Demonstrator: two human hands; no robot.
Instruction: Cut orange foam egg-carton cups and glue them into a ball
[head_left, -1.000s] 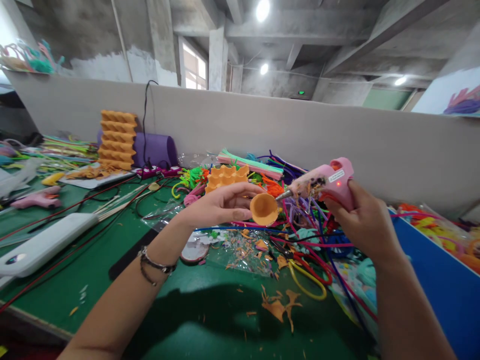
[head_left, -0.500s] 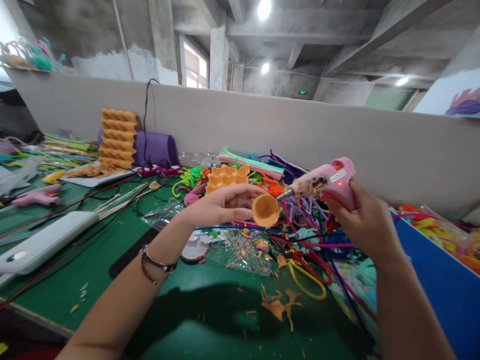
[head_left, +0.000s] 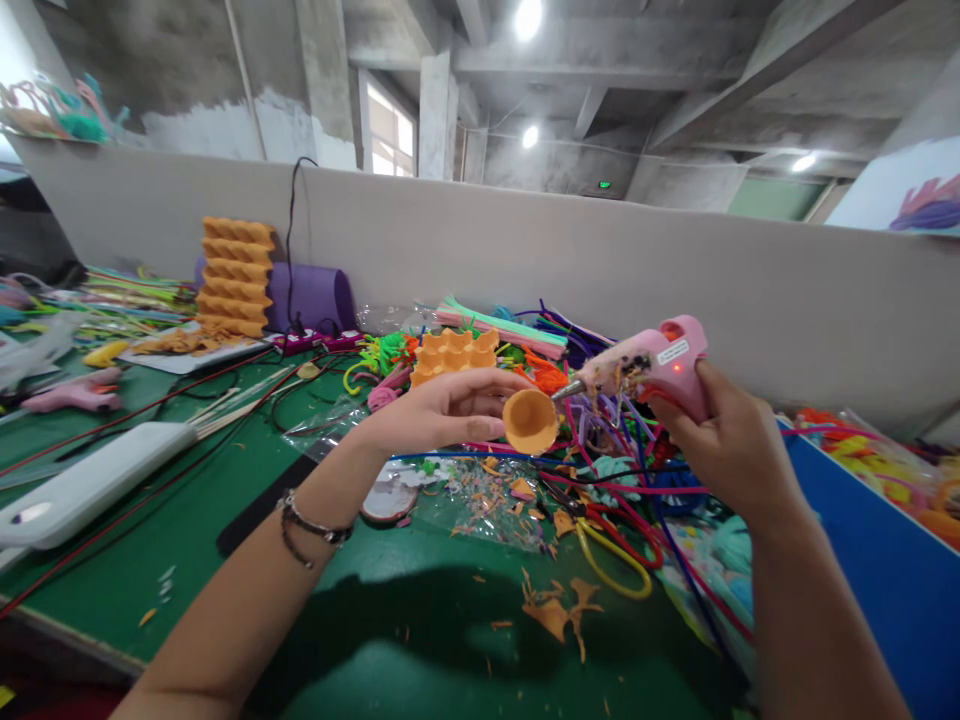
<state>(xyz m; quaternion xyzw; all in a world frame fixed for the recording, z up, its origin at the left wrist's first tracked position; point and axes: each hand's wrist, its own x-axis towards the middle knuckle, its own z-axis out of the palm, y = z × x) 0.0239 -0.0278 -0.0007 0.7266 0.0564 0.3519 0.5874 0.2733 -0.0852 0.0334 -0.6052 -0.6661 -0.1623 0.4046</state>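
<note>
Between the thumb and fingers of my left hand [head_left: 457,405] is a small orange cup cut from egg-carton material [head_left: 529,422], its hollow side facing me. My right hand [head_left: 727,440] is wrapped round the handle of a pink glue gun [head_left: 652,365], whose red light is lit. The gun's metal nozzle points left and meets, or nearly meets, the cup's upper right rim. Dried glue and dark smudges coat the front of the gun. Part of my left fingers is hidden behind the cup.
Orange scraps [head_left: 555,615] lie on the green table [head_left: 360,640]. Behind my hands are an orange egg-tray piece [head_left: 455,355] and tangled pipe cleaners [head_left: 600,425]. Red-handled scissors [head_left: 619,535] lie below the gun. A blue board [head_left: 870,560] stands right; a white tool [head_left: 97,485] lies left.
The glue gun has shifted very slightly left with my right hand. My left hand and the cup stay almost in place.
</note>
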